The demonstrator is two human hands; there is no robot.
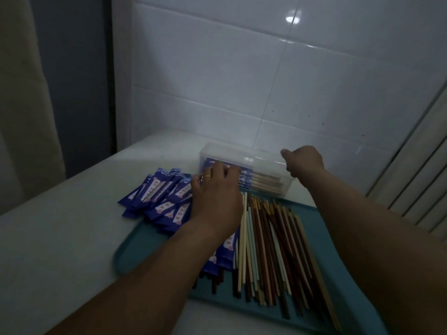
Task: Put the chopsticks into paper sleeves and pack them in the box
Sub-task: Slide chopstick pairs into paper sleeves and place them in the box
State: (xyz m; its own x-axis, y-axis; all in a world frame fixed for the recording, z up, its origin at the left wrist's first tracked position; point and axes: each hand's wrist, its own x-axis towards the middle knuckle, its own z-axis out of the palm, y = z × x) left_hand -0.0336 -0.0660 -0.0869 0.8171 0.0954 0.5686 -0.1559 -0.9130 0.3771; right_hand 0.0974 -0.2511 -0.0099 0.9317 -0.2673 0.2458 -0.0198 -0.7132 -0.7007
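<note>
- A pale surface (60, 238) carries a teal tray (135, 247) of loose chopsticks (273, 250) and blue paper sleeves (157, 192).
- The left grip (215, 189), fingers spread and released, rests on sleeved chopsticks (261, 181) inside the clear box (263, 163) just beyond the tray.
- The right grip (304, 160) curls around the box's right end, before a white tiled wall (217, 81).

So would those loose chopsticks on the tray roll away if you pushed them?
Probably a little: the loose chopsticks look thin, straight and stiff, lying side by side, so they'd likely slide and scatter. The tray seems to have a raised rim that should stop most.
</note>
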